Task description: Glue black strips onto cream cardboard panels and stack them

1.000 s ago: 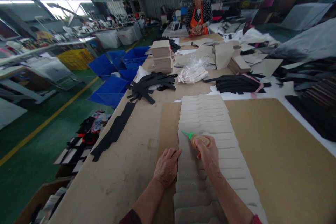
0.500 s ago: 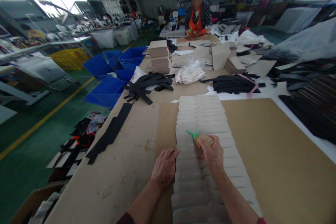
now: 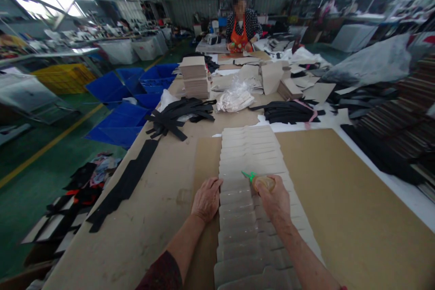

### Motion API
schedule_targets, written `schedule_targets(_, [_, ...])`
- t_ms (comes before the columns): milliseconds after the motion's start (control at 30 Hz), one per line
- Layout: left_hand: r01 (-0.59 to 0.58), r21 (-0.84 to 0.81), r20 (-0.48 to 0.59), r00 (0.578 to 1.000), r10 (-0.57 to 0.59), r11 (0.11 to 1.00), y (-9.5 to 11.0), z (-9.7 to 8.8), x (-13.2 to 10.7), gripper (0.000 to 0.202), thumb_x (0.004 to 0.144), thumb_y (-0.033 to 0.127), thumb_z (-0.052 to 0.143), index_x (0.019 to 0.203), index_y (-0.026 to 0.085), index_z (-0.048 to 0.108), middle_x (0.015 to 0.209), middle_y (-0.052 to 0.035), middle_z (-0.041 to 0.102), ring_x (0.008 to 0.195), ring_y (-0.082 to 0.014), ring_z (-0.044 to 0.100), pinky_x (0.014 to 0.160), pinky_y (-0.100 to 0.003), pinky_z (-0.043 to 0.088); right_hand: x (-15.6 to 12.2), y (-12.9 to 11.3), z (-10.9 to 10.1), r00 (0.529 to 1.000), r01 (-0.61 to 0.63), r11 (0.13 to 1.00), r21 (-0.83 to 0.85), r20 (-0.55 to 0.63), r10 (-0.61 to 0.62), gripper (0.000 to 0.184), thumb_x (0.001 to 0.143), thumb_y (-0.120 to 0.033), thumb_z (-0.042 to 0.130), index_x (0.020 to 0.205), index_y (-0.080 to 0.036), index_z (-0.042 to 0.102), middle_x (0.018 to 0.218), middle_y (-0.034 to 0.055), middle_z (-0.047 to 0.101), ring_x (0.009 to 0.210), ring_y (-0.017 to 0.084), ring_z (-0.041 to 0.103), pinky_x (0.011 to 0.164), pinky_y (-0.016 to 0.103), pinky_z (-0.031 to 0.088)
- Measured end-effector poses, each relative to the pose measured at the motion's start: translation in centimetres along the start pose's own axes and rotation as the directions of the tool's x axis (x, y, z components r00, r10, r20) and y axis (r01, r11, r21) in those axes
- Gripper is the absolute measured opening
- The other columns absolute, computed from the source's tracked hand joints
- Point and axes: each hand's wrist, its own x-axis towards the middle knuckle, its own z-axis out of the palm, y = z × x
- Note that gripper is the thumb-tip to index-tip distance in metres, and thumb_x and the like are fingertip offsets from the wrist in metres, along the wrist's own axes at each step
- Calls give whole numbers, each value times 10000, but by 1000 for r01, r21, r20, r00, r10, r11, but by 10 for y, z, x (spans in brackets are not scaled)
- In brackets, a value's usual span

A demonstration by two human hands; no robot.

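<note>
My right hand is wrapped round a squeeze bottle with a green nozzle. The bottle is tilted, its tip pointing left, just over a long row of overlapping pale grey-beige pieces. Whether the tip touches them I cannot tell. Shiny wet-looking streaks show on the nearer pieces, which look darker on their left part. My left hand lies palm down with fingers stretched out, its fingertips at the row's left edge. Under the row lies a brown board, showing on both sides.
Black strips lie along the table's left side, with black bundles farther back. Beyond are a stack of beige boards and a clear plastic bag. Blue bins stand left of the table. A person in an orange apron is at the far end.
The view has turned slightly to the right. My left hand has slid forward along the row's edge. The bottle in my right hand has shifted a little to the right over the pieces.
</note>
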Motion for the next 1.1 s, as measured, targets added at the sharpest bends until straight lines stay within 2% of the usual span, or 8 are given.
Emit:
schedule_targets(433, [12,45,37,999,-14,999,-1,2,-2,380,932,148,418,1275,235,555,1232,-55,579,1152,-196,511,1048,-344,425,18,1,-15,997,81,981,-176,10,-80,460,780,-525,565,1102,-196,580,938,71,668,785,219,617,656,296,423])
schedule_targets(667, [11,56,39,999,-13,998,-3,3,-3,386,919,148,435,1271,242,562,1233,-58,584,1141,-201,517,1035,-348,437,32,4,-28,1000,18,970,-244,5,-17,488,764,-541,581,1114,-201,584,924,80,681,823,246,634,687,315,432])
schedule_targets(800, [3,57,39,999,-6,998,-4,3,-3,386,924,147,417,1272,229,559,1234,-60,582,1153,-202,513,1056,-353,423,38,12,-39,999,-43,972,-229,-15,41,523,761,-544,576,1148,-192,577,935,91,681,856,267,645,711,336,452])
schedule_targets(1100, [-8,50,34,999,6,999,-6,4,-1,389,921,142,413,1273,222,558,1231,-68,582,1146,-206,516,1050,-367,435,50,39,-61,990,-69,987,-148,-134,49,480,735,-543,589,1060,-190,590,928,94,680,831,265,636,722,367,488])
